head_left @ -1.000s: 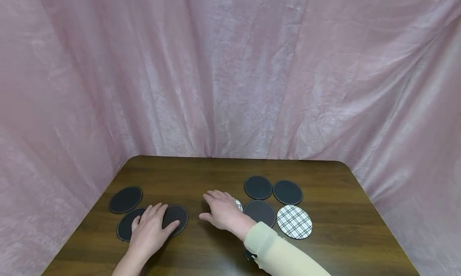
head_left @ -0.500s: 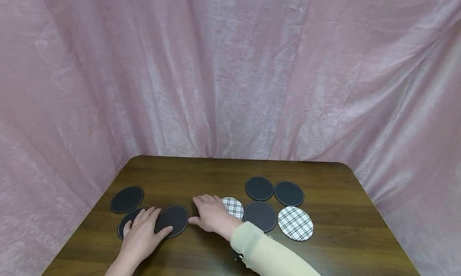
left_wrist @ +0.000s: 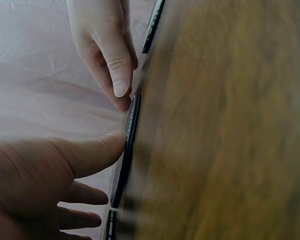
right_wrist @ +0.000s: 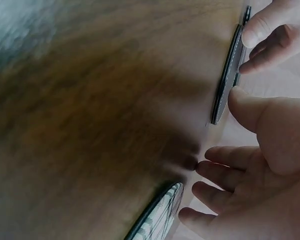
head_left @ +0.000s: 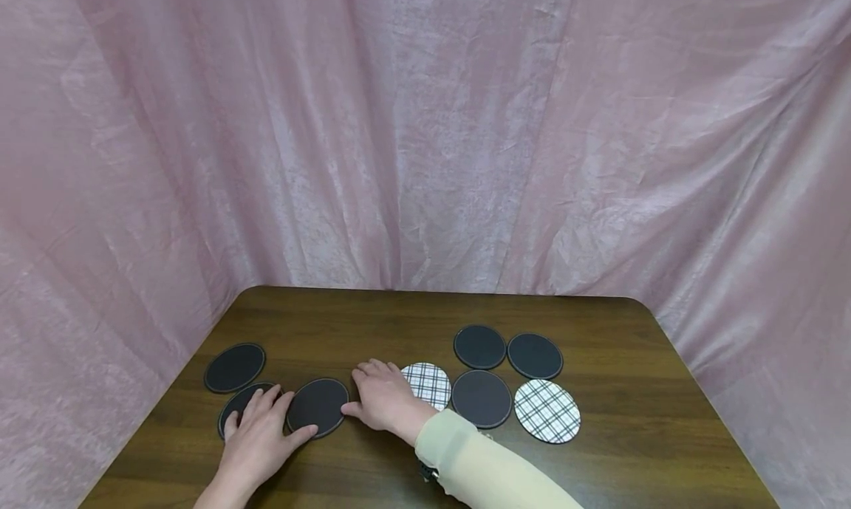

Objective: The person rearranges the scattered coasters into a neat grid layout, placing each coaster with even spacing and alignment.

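Observation:
Between my two hands a dark round coaster [head_left: 319, 408] with a stitched rim lies flat on the wooden table. My left hand [head_left: 258, 439] has its thumb on this coaster's near left edge. Its fingers spread over a second dark coaster [head_left: 229, 414], partly hidden beneath them. From the other side, the right hand [head_left: 384, 400] reaches in with its thumb tip at the coaster's right edge. In the right wrist view its fingers extend loosely, close to the wood. A white plaid coaster [head_left: 427, 385] lies just right of that hand, partly covered by it.
At the far left is another dark coaster [head_left: 235, 367]. Three dark coasters, one of them browner [head_left: 482, 400], and a second plaid coaster [head_left: 548, 411] lie on the right. A pink curtain [head_left: 425, 139] hangs behind the table [head_left: 618, 457].
The right hand has moved left from beside the plaid coaster to the middle dark coaster, uncovering more of the plaid one. My left hand has shifted slightly left and nearer.

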The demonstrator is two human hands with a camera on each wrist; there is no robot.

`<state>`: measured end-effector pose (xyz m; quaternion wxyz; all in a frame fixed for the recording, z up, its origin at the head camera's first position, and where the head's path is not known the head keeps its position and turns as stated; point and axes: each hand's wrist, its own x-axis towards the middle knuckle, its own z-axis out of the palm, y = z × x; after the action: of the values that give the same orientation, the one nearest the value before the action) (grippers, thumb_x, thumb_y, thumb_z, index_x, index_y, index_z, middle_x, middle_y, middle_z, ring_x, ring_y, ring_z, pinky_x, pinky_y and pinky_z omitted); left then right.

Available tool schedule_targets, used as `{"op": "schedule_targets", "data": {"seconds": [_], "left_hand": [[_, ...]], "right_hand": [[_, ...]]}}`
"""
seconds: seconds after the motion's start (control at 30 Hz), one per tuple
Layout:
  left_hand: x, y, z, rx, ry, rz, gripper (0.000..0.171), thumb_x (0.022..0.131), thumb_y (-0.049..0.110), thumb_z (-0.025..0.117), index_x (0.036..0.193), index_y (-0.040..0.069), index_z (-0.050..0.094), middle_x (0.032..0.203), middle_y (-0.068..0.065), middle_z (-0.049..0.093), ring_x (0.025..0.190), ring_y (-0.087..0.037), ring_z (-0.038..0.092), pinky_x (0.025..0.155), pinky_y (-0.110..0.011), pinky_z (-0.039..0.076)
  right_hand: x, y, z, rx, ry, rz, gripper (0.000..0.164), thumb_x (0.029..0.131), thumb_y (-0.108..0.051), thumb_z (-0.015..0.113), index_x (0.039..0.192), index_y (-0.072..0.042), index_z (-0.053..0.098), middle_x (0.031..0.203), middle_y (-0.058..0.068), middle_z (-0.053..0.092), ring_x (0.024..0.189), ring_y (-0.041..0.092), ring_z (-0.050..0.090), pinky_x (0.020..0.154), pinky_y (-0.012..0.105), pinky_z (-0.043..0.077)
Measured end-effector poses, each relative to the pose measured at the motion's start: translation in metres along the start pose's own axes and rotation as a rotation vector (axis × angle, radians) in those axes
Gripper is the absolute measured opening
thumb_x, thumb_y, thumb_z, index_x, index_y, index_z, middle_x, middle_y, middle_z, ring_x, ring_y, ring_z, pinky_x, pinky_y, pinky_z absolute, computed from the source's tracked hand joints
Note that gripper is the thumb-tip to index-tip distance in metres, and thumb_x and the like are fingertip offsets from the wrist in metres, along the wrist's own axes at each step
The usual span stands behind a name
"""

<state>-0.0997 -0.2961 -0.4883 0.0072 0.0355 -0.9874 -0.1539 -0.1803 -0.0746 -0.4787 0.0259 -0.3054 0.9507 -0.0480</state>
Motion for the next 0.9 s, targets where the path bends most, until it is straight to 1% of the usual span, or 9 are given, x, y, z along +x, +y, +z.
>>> {"op": "schedule_targets", "data": {"seconds": [0.17, 0.33, 0.43, 0.53, 0.77, 0.9], "left_hand": [[0.0009, -0.0002, 0.0003, 0.003, -0.014, -0.007, 0.088, 0.095, 0.063, 0.081, 0.149, -0.004, 0.063, 0.163, -0.039, 0.042, 0.153, -0.064, 0.029, 0.112, -0.090, 0.017], [0.0006, -0.0014, -0.0004, 0.002, -0.025, -0.003, 0.093, 0.093, 0.067, 0.080, 0.149, -0.005, 0.062, 0.163, -0.039, 0.042, 0.153, -0.065, 0.028, 0.111, -0.090, 0.016], [0.0006, -0.0025, -0.0013, 0.009, -0.025, 0.015, 0.098, 0.089, 0.070, 0.082, 0.148, -0.005, 0.063, 0.162, -0.040, 0.043, 0.152, -0.065, 0.029, 0.111, -0.091, 0.017], [0.0009, -0.0038, -0.0016, 0.012, -0.024, 0.028, 0.100, 0.085, 0.069, 0.087, 0.148, -0.006, 0.063, 0.161, -0.041, 0.043, 0.152, -0.066, 0.030, 0.111, -0.091, 0.018], [0.0024, -0.0036, -0.0016, -0.010, -0.025, 0.023, 0.101, 0.080, 0.065, 0.093, 0.146, -0.006, 0.063, 0.161, -0.041, 0.042, 0.153, -0.065, 0.029, 0.112, -0.090, 0.015], [0.0026, -0.0025, -0.0012, -0.021, -0.017, 0.024, 0.100, 0.078, 0.063, 0.095, 0.144, -0.006, 0.064, 0.161, -0.041, 0.043, 0.153, -0.065, 0.029, 0.112, -0.090, 0.014]], "right_hand": [[0.0008, -0.0003, 0.0003, 0.013, -0.013, 0.011, 0.065, 0.105, -0.059, 0.070, 0.154, -0.016, 0.066, 0.163, -0.001, 0.057, 0.156, 0.019, 0.046, 0.125, 0.041, 0.039], [0.0000, -0.0010, -0.0011, 0.014, -0.009, 0.005, 0.069, 0.102, -0.063, 0.073, 0.152, -0.015, 0.067, 0.162, -0.001, 0.058, 0.155, 0.019, 0.046, 0.124, 0.040, 0.040], [0.0000, -0.0007, -0.0008, 0.011, -0.003, -0.004, 0.072, 0.099, -0.064, 0.075, 0.152, -0.015, 0.067, 0.162, 0.000, 0.058, 0.155, 0.020, 0.047, 0.123, 0.040, 0.041], [0.0001, -0.0007, -0.0010, 0.011, -0.002, -0.011, 0.073, 0.098, -0.064, 0.077, 0.151, -0.015, 0.068, 0.161, 0.000, 0.058, 0.155, 0.020, 0.047, 0.123, 0.039, 0.040], [-0.0005, -0.0017, -0.0010, 0.039, -0.007, -0.023, 0.069, 0.099, -0.059, 0.079, 0.151, -0.014, 0.067, 0.162, 0.002, 0.058, 0.156, 0.021, 0.045, 0.125, 0.040, 0.039], [-0.0006, -0.0018, -0.0003, 0.052, 0.003, -0.031, 0.066, 0.099, -0.056, 0.080, 0.149, -0.014, 0.069, 0.161, 0.003, 0.058, 0.155, 0.022, 0.047, 0.124, 0.038, 0.039]]}}
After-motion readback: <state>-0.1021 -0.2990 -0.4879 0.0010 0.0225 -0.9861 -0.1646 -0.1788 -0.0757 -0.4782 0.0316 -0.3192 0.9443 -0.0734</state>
